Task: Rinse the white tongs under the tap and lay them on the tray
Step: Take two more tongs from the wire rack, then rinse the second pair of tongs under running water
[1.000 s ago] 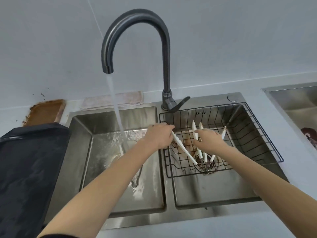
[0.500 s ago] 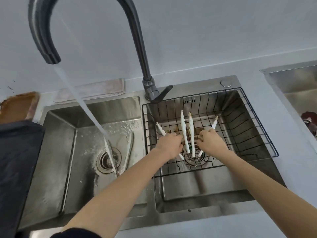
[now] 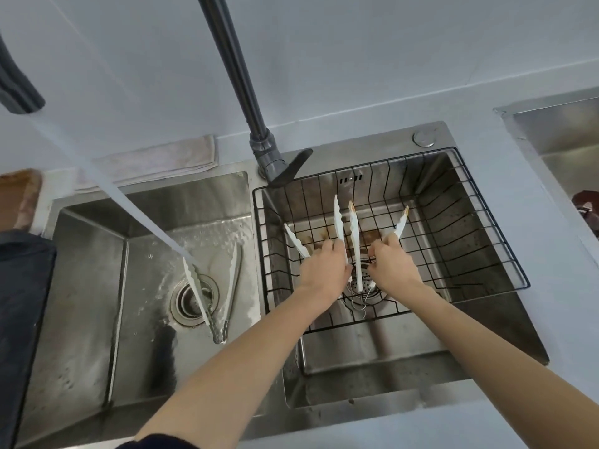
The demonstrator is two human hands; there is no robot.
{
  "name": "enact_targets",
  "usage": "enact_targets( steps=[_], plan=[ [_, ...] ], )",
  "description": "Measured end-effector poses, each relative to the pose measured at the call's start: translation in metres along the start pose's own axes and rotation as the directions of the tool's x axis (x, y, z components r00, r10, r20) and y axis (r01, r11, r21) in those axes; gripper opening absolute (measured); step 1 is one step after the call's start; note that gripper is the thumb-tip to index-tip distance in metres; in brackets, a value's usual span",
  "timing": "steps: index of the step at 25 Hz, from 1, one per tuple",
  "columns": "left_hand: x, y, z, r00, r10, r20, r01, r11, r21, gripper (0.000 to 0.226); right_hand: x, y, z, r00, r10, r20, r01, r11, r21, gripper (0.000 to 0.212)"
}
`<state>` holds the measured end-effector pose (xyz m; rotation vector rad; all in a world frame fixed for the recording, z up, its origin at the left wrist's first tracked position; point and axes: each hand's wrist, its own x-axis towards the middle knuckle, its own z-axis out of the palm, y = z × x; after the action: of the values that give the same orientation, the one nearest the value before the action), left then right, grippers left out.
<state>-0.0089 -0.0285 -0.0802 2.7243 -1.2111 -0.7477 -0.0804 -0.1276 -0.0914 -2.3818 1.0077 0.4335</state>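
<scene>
1. White tongs in the wire basket: left hand fingers curled shut around one pair, arms splayed.
2. Right hand fingers closed on a second pair.
3. Both hands are over the right basin drain.
4. A third pair lies in the left basin under the running tap stream.
5. Dark tray sits at far left.

Tongs in wire basket, right basin; tap behind.
</scene>
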Motion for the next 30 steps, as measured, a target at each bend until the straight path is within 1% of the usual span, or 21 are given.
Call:
enact_targets(
  steps=[3,6,10,13,15,17,19,20,22,23,26,29,30],
  plan=[
    [0.004,0.005,-0.001,1.000,-0.012,0.015,0.014,0.996,-0.090,0.038,0.000,0.000,-0.001,0.999,-0.009,-0.034,0.010,0.999,0.031,0.027],
    [0.003,0.008,-0.003,0.998,-0.049,0.039,0.057,0.973,-0.223,0.037,-0.001,0.001,-0.004,0.996,-0.031,-0.078,0.036,0.997,0.066,0.028],
    [0.000,0.010,-0.010,0.998,-0.060,0.028,0.066,0.944,-0.325,0.036,-0.006,-0.003,-0.012,0.991,-0.055,-0.124,0.065,0.994,0.086,0.025],
    [-0.002,0.007,-0.017,0.997,-0.074,0.018,0.075,0.908,-0.412,0.044,-0.011,-0.010,-0.019,0.982,-0.089,-0.167,0.104,0.991,0.081,0.023],
    [-0.006,0.001,-0.023,0.995,-0.096,0.015,0.091,0.873,-0.479,0.055,-0.015,-0.017,-0.024,0.976,-0.114,-0.185,0.130,0.989,0.074,0.023],
    [-0.014,-0.007,-0.028,0.991,-0.132,0.009,0.113,0.814,-0.569,0.064,-0.022,-0.026,-0.027,0.967,-0.147,-0.210,0.166,0.984,0.071,0.023],
    [-0.022,-0.013,-0.034,0.986,-0.168,-0.007,0.124,0.753,-0.647,0.068,-0.031,-0.035,-0.029,0.959,-0.152,-0.239,0.177,0.980,0.091,0.023],
    [-0.026,-0.015,-0.036,0.984,-0.176,-0.030,0.110,0.732,-0.672,0.064,-0.036,-0.039,-0.029,0.957,-0.145,-0.251,0.176,0.979,0.106,0.025],
    [-0.037,-0.019,-0.039,0.981,-0.173,-0.091,0.064,0.725,-0.686,0.049,-0.046,-0.047,-0.027,0.952,-0.136,-0.273,0.176,0.976,0.126,0.029],
    [-0.043,-0.022,-0.040,0.978,-0.176,-0.109,0.053,0.720,-0.692,0.045,-0.051,-0.050,-0.025,0.949,-0.130,-0.286,0.175,0.975,0.136,0.032],
    [-0.063,-0.032,-0.040,0.975,-0.199,-0.097,0.056,0.646,-0.762,0.053,-0.065,-0.060,-0.018,0.952,-0.109,-0.286,0.167,0.969,0.185,0.042],
    [-0.081,-0.051,-0.037,0.967,-0.234,-0.103,0.053,0.577,-0.815,0.035,-0.078,-0.077,-0.006,0.962,-0.108,-0.249,0.161,0.965,0.205,0.047],
    [-0.087,-0.059,-0.036,0.963,-0.247,-0.111,0.049,0.564,-0.824,0.036,-0.081,-0.083,-0.002,0.965,-0.113,-0.237,0.163,0.965,0.204,0.049]
  ],
)
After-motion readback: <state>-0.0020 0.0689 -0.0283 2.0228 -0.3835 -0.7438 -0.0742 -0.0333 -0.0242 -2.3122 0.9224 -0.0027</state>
